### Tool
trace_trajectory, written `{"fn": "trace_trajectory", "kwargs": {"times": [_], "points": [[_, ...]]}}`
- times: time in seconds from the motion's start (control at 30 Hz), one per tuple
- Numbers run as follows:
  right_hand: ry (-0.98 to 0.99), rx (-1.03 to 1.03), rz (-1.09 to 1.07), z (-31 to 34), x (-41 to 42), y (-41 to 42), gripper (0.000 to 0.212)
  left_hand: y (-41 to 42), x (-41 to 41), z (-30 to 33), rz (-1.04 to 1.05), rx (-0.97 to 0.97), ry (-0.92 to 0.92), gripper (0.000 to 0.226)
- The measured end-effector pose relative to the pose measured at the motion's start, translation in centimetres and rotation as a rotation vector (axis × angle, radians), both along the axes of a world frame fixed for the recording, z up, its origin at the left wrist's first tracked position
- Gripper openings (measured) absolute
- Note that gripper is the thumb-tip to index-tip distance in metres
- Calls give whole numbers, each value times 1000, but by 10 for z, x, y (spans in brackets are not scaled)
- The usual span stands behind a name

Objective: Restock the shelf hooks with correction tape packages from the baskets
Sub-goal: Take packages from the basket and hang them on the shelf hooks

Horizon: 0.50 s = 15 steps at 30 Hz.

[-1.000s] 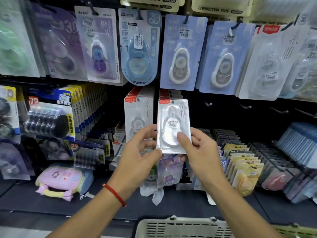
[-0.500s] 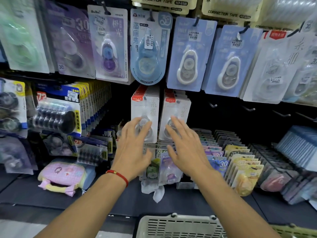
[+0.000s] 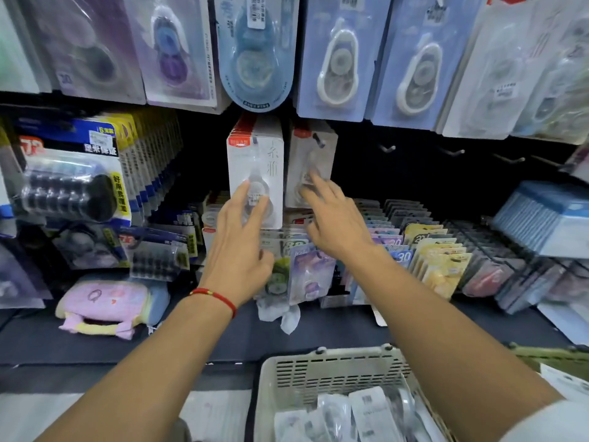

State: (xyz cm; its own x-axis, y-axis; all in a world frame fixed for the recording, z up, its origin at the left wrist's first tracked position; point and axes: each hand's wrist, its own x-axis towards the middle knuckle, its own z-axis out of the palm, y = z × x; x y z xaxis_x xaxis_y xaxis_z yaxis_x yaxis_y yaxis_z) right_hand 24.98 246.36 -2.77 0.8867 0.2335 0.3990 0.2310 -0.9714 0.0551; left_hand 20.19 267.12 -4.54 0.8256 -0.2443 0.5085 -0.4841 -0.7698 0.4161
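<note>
Pressing my spread left hand (image 3: 240, 247) flat on the left stack of white correction tape packages (image 3: 256, 180), I rest my right hand (image 3: 334, 218), fingers apart too, on the right stack (image 3: 310, 161); neither hand grips anything. A second ago I held one package in both hands; now it hangs on the right hook, so that piece is restocked. To the right I count four bare hooks (image 3: 387, 149) on the far panel. Near me, one basket (image 3: 331, 371) holds several more packages, too jumbled to count.
</note>
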Motion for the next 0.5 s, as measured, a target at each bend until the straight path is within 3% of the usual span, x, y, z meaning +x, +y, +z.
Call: {"fn": "trace_trajectory", "kwargs": {"times": [0.17, 0.3, 0.5], "points": [[72, 203, 47, -37, -44, -50, 45, -3, -19, 2, 30, 36, 12, 63], [202, 292, -60, -89, -97, -109, 24, -25, -48, -32, -154, 163, 83, 45], [769, 225, -332, -191, -170, -180, 22, -65, -113, -152, -279, 266, 569, 45]]}}
